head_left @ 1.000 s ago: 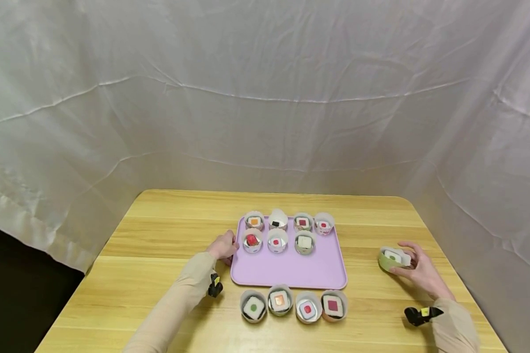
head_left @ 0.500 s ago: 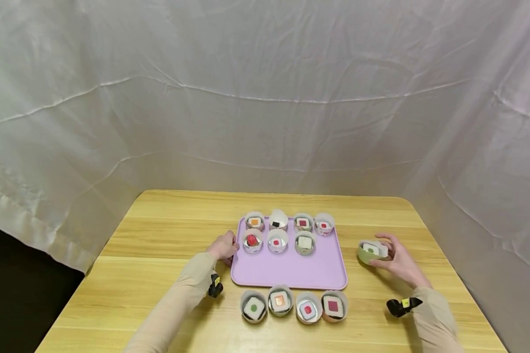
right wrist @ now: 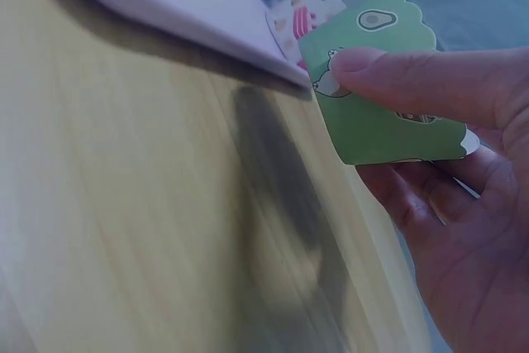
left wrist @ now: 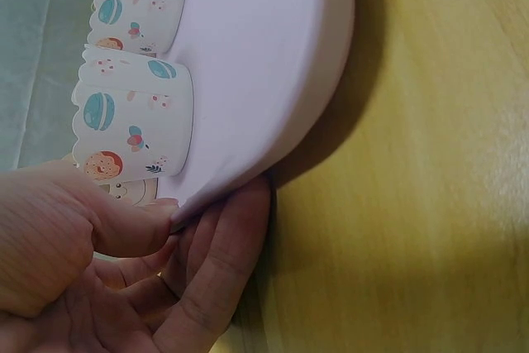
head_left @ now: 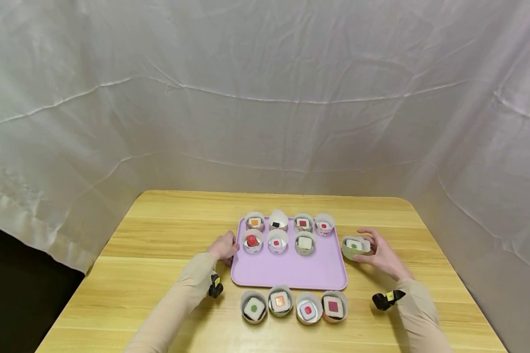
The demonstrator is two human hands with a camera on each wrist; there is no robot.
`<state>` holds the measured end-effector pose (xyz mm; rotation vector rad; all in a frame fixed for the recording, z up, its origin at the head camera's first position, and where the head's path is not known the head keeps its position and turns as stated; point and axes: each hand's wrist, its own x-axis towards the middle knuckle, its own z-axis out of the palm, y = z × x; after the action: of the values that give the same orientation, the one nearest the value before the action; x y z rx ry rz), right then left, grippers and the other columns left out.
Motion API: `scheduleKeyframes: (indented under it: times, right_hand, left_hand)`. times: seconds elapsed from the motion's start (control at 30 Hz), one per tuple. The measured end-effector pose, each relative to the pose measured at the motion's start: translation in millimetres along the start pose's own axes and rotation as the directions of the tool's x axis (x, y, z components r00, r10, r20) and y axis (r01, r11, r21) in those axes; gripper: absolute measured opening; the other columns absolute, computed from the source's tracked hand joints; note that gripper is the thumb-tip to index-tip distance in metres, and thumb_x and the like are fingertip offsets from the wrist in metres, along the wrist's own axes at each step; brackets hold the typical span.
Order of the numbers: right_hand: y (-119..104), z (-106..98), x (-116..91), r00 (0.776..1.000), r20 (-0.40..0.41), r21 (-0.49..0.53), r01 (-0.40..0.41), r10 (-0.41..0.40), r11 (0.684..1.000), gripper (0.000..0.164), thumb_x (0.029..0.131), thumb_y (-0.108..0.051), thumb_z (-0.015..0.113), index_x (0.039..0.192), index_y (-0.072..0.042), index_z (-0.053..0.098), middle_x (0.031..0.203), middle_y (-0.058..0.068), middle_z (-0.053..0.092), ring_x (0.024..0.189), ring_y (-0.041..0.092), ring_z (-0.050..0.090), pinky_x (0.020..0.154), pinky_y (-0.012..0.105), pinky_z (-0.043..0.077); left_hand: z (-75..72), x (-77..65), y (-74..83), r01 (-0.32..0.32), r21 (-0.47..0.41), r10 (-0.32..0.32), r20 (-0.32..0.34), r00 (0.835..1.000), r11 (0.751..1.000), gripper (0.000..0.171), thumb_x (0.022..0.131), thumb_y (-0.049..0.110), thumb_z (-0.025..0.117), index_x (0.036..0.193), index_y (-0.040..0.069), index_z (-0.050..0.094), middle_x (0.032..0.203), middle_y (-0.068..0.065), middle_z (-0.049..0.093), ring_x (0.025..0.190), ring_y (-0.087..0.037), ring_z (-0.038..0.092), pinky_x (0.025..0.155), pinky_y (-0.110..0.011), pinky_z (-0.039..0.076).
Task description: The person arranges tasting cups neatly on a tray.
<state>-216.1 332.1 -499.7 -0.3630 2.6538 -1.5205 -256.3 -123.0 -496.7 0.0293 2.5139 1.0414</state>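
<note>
My left hand pinches the left rim of the lilac tray, thumb above and fingers below, as the left wrist view shows. My right hand holds a green paper baking cup between thumb and fingers. Inside that cup lies a white sushi piece with a green centre. The cup hangs over the table just right of the tray, its shadow falling on the wood. Two rows of filled paper cups stand at the tray's back, among them one with a red-topped piece and one with a plain white piece.
In front of the tray, several filled cups line the table, from a green-centred piece on the left to a dark-red-centred one on the right. A pale curtain encloses the wooden table at the back and sides.
My right hand has carried the green cup leftward, from the table's right side to close beside the tray's right edge. The left hand has kept its hold on the tray.
</note>
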Motion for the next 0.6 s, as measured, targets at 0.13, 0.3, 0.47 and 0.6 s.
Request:
scheduleKeyframes:
  times: [0.13, 0.3, 0.47, 0.6]
  right_hand:
    - [-4.8, 5.0, 6.2, 1.000, 0.016, 0.005, 0.004, -0.004, 1.000, 0.079, 0.079, -0.002, 0.082, 0.142, 0.005, 0.035, 0.128, 0.036, 0.060, 0.096, -0.005, 0.060, 0.083, 0.012, 0.053]
    - [-7.2, 12.3, 14.3, 0.999, 0.029, 0.020, 0.018, -0.018, 1.000, 0.078, 0.078, -0.001, 0.082, 0.141, 0.004, 0.037, 0.127, 0.036, 0.061, 0.097, -0.003, 0.061, 0.085, 0.013, 0.053]
    - [-8.2, 18.6, 20.1, 0.999, 0.040, 0.016, 0.029, -0.030, 0.999, 0.079, 0.077, -0.002, 0.084, 0.141, 0.004, 0.037, 0.127, 0.034, 0.061, 0.102, -0.002, 0.060, 0.087, 0.013, 0.053]
    - [-9.4, 22.8, 23.4, 0.998, 0.054, 0.028, 0.038, -0.040, 0.999, 0.081, 0.076, -0.002, 0.084, 0.141, 0.006, 0.036, 0.127, 0.034, 0.061, 0.102, 0.000, 0.061, 0.088, 0.013, 0.053]
  left_hand:
    - [0.2, 0.2, 0.0, -0.009, 0.001, 0.009, -0.007, 1.000, 1.000, 0.008, 0.101, 0.005, 0.051, 0.095, 0.002, 0.047, 0.080, -0.013, 0.056, 0.059, -0.020, 0.063, 0.051, -0.029, 0.061]
    - [0.2, 0.2, 0.2, -0.013, 0.000, 0.013, -0.008, 1.000, 1.000, 0.008, 0.101, 0.005, 0.051, 0.095, 0.002, 0.047, 0.080, -0.013, 0.055, 0.059, -0.020, 0.062, 0.051, -0.029, 0.061]
    - [0.1, 0.0, -0.5, -0.019, -0.008, 0.019, -0.010, 1.000, 1.000, 0.008, 0.101, 0.004, 0.051, 0.094, 0.001, 0.047, 0.080, -0.015, 0.056, 0.059, -0.020, 0.064, 0.051, -0.030, 0.061]
    - [0.1, -0.6, -1.6, -0.027, -0.009, 0.027, -0.016, 1.000, 1.000, 0.008, 0.101, 0.004, 0.051, 0.094, 0.000, 0.047, 0.079, -0.016, 0.057, 0.056, -0.020, 0.064, 0.050, -0.029, 0.061]
